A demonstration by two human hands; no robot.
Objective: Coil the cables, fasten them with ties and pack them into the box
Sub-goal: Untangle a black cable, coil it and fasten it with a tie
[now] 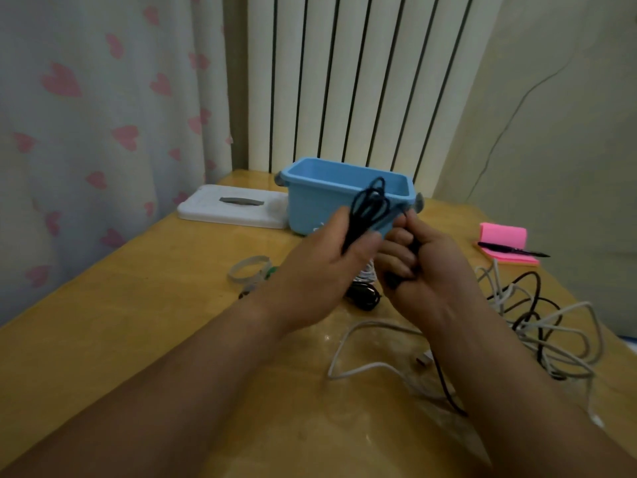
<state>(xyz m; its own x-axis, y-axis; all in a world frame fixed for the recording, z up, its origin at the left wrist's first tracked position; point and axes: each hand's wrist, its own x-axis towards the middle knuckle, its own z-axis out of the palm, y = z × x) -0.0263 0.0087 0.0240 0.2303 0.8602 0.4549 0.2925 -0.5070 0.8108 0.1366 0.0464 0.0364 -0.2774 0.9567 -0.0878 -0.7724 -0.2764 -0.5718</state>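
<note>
I see both forearms reaching forward from the bottom edge, and the two hands meet in the air just in front of a blue plastic box (310,201). The left hand (320,267) shows me its back. Its thumb and fingers are curled round a bunch of loops of black cable (370,205), which stand up from the grip and cross in front of the box's near rim. The right hand (424,267) is just beside the left, knuckles nearly touching it. Its fingers are curled tight round a strand of the same black cable, which drops from the fist and trails along under the right forearm.

The box stands open on a wooden table (138,305), near the table's far edge. A white mark on the box's front wall is mostly hidden by the left hand, so I cannot read it.

Left of the box, touching it, lies a white lid (206,208) with a grey handle. In front of the box and to the left lies a white tie (248,269), curled in a ring. In front of the box, below the hands, a small black bundle (363,294) rests on the table. To the right of the box and nearer me is a loose tangle of white and black cables (537,326). Right of the box sits a pink sticky-note pad (506,236) with a black pen (510,250) lying across it.
</note>
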